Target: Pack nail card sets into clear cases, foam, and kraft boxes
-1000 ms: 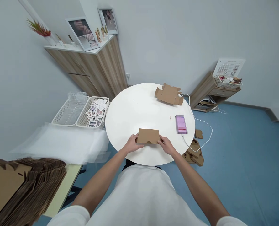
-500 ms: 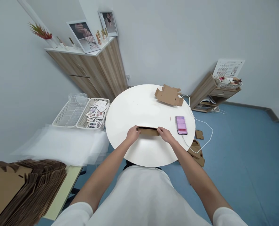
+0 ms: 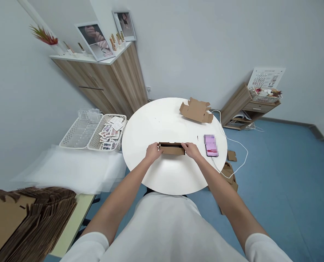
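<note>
Between my hands, over the round white table [image 3: 142,127], is a small brown cardboard box [image 3: 173,150] with its top side open. My left hand [image 3: 153,151] grips the box's left end, and my right hand [image 3: 191,149] grips its right end. A dark gap shows along the upper part of the box; its inside is too dark to make out. Farther back on the table lies an unfolded cardboard box blank [image 3: 197,110] with its flaps spread.
A phone [image 3: 211,145] on a white cable lies at the table's right. White baskets [image 3: 93,142], one with printed cards, stand left, beyond translucent sheets [image 3: 69,169] and stacked cardboard [image 3: 39,222]. Folded boxes [image 3: 228,173] sit low at right. A wooden cabinet [image 3: 123,80] stands behind.
Both hands have shifted slightly away from me with the box. It has tipped a little, so its dark opening shows wider. The blank and phone stay put.
</note>
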Motion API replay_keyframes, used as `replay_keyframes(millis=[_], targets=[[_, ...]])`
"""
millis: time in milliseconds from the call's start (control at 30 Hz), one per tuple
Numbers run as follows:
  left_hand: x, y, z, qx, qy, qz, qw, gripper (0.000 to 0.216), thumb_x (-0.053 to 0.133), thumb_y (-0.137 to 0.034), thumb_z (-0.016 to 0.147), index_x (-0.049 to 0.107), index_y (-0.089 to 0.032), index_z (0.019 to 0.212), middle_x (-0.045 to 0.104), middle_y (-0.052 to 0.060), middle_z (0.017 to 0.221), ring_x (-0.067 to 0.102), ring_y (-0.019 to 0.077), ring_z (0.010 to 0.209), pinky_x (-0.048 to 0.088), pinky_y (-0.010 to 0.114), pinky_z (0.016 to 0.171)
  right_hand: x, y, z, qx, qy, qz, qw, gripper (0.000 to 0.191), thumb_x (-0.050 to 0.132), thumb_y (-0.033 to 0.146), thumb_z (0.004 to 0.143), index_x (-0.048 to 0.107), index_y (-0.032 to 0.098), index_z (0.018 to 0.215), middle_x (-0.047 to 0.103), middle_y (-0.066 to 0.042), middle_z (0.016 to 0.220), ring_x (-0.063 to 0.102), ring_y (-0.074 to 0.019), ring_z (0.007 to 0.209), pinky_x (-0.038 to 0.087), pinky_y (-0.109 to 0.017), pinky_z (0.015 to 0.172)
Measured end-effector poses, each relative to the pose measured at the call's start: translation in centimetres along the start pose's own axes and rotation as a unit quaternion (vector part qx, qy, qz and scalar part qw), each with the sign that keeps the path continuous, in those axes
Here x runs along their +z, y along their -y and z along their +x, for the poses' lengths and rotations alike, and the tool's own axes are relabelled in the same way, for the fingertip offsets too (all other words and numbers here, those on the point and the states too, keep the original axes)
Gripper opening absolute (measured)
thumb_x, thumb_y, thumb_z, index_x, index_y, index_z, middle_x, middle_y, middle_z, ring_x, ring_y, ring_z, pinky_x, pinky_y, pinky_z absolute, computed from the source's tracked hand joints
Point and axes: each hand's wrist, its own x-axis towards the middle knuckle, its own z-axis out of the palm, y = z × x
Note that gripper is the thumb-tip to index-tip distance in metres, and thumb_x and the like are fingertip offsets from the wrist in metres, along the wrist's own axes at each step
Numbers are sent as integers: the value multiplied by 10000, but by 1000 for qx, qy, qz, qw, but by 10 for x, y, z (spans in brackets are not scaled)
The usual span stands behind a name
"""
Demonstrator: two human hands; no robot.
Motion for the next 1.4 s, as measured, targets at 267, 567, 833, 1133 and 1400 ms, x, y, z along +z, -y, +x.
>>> replay_keyframes(millis=[267, 567, 833, 1133, 1400], targets=[[-6, -4, 7, -30, 27, -8, 999, 184, 564, -300, 651, 529, -197, 799, 593, 1, 750, 545, 134, 688, 360, 214, 521, -8, 1, 5, 27, 45, 23, 998, 450, 324, 539, 781, 574, 178, 683, 573, -26, 593, 531, -133, 568, 343, -224, 530], [-1, -4, 3, -4, 15, -20, 1000, 182, 532, -205, 656, 544, -195, 837, 611, -3, 712, 555, 140, 689, 375, 220, 530, -5, -13, 6, 0, 71, 72, 995, 459, 319, 536, 776, 525, 176, 579, 577, -13, 565, 539, -123, 570, 372, -223, 556], [1, -3, -1, 19, 8, 5, 1000, 147, 498, -209, 679, 548, -203, 817, 613, 6, 741, 548, 148, 673, 363, 232, 525, -11, -12, -1, -37, 110, 43, 992, 329, 386, 424, 766, 572, 184, 641, 603, 1, 606, 531, -116, 590, 361, -210, 554], [-3, 4, -2, 77, 26, 21, 996, 101, 532, -239, 678, 545, -190, 766, 591, 21, 789, 551, 159, 729, 386, 237, 571, -3, -21, -12, -97, 86, 14, 991, 454, 557, 175, 662, 495, 228, 1109, 568, 9, 750, 511, -119, 679, 390, -223, 595], [-6, 15, 6, 93, 54, -21, 994, 486, 544, -258, 698, 434, -218, 1170, 558, 38, 987, 563, 147, 755, 434, 269, 701, 11, -33, -9, -84, 49, 96, 991, 455, 504, 104, 715, 474, 279, 1134, 502, -26, 1007, 569, -90, 696, 462, -260, 677]])
